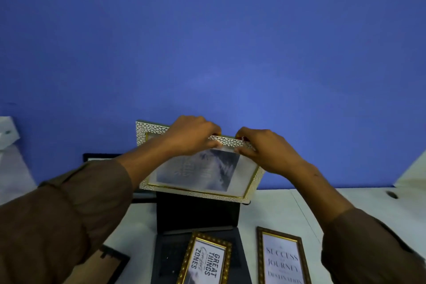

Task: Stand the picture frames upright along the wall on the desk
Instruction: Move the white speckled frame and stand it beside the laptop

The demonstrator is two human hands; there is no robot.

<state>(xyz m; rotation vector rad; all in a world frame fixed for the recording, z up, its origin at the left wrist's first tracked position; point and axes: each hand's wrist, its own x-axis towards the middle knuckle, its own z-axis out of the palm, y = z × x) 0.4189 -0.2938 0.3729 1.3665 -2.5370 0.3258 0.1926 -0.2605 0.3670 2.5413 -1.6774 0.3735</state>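
Observation:
A white pebbled picture frame (202, 182) with gold inner trim and a grey cloudy print is held tilted in front of the blue wall (207, 41), above a black box. My left hand (193, 136) and my right hand (267, 150) both grip its top edge. Two gold-brown frames lie flat near me: one reading "Great things" (205, 260) on a dark surface, one reading "Success" (282, 260) on the white desk (345, 203). A black frame (101, 157) stands against the wall at the left.
A black box (196, 212) stands under the held frame. A dark frame lying face down (110, 263) shows at the lower left. White objects sit at the far left (7, 136) and far right (412, 173) against the wall.

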